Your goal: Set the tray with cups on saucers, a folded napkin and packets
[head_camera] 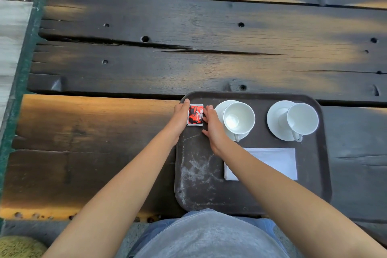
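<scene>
A dark brown tray (201,186) lies on the wooden table. At its far left corner sits a red and black packet (195,114). My left hand (180,116) touches the packet's left edge with straight fingers, and my right hand (212,126) touches its right edge the same way. Two white cups stand on white saucers along the tray's far side: the left cup (238,117) on its saucer (219,109), the right cup (302,118) on its saucer (276,119). A folded white napkin (278,160) lies nearer me, partly under my right forearm.
The table (146,58) is dark weathered planks with cracks and holes. Its green metal edge (23,69) runs down the left, with pale floor beyond. The tray's near left area is scuffed and bare.
</scene>
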